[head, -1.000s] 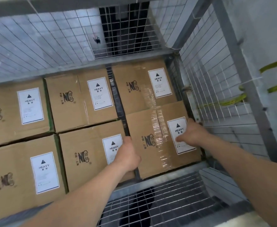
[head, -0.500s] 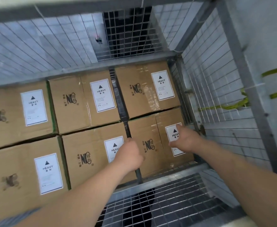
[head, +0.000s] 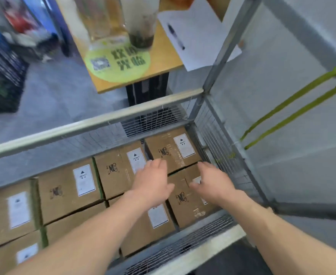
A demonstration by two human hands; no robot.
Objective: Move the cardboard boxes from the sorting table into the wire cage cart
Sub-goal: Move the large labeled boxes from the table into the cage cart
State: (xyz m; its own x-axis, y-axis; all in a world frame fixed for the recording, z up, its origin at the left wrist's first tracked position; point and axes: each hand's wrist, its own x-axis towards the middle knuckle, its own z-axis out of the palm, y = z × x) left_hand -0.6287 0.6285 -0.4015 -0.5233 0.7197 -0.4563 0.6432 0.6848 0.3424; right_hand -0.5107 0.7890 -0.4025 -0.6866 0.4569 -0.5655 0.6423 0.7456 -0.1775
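two bare arms reach down into a wire cage cart [head: 95, 124]. the left hand [head: 153, 181] and right hand [head: 212, 183] are spread, fingers loose, holding nothing, above the cardboard boxes [head: 67, 187] that lie packed in rows on the cart floor. a wooden table [head: 163, 56] stands just beyond the cart.

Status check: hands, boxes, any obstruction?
Left hand open, right hand open, both empty. Brown cardboard boxes packed in grey wire cage cart. No obstruction seen.

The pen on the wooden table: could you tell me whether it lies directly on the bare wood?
No, the pen lies on a white sheet of paper that overhangs the edge of the table.
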